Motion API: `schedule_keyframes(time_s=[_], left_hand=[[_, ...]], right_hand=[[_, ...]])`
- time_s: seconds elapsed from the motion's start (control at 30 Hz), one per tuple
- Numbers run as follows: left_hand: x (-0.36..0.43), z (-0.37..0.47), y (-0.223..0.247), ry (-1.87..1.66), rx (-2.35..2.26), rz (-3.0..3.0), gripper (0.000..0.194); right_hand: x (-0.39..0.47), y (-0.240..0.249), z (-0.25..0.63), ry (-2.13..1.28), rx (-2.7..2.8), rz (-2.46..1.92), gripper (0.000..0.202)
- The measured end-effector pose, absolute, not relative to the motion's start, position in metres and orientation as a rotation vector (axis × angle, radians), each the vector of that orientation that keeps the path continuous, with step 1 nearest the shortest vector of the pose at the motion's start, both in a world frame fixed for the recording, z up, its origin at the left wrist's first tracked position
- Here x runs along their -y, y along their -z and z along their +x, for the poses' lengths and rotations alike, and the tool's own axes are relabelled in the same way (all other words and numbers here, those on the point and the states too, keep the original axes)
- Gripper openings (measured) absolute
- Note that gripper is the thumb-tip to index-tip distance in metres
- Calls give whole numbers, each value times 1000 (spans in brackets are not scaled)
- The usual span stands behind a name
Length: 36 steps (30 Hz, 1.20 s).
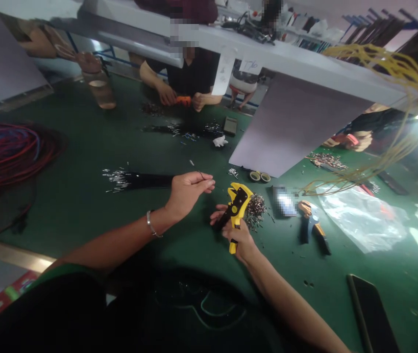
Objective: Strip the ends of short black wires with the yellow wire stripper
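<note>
My left hand point(190, 193), wearing a bracelet on the wrist, pinches a thin black wire point(200, 174) between thumb and fingertips. Behind it lies a bundle of black wires point(150, 181) with shiny metal ends fanned out to the left. My right hand point(241, 236) is wrapped round a yellow and black wire stripper point(237, 208), its jaws pointing up and away from me. Beside the stripper is a heap of small dark and coppery pieces point(256, 208). The wire's tip is a short gap from the stripper's jaws.
Coiled red and blue wires point(6, 157) lie left. To the right are a blue and orange hand tool point(313, 225), a clear plastic bag point(363, 220) and a phone point(373, 314). A hanging panel point(297, 117) divides the table point(94, 142). Co-workers' hands hold orange tools opposite and far right.
</note>
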<state>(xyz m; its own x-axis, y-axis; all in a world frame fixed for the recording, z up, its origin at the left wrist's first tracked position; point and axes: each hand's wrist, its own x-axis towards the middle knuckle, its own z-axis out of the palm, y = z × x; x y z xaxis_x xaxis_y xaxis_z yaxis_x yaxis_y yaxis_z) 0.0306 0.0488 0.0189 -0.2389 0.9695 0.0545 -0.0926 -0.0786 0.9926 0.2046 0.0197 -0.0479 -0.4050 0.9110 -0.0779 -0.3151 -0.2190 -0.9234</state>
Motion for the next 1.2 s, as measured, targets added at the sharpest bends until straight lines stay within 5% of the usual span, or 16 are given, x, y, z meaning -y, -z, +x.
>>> schedule_keyframes(time_s=[0.23,0.5,0.93,1.2], left_hand=[[-47,34,-10,-1490,-1302,1200,11],[-38,35,1,-1708,-1229,2016,15],[-24,44,-3,-1729,-1112,2122,21],[-19,45,-4,-1698,-1055,2156,24]], right_hand=[[-13,48,199,-1820,1015,-790,64],[-7,29,198,-1850,868,-681,63],[-4,21,194,-1760,1016,-697,18],[-4,12,196,-1649,978,-835,9]])
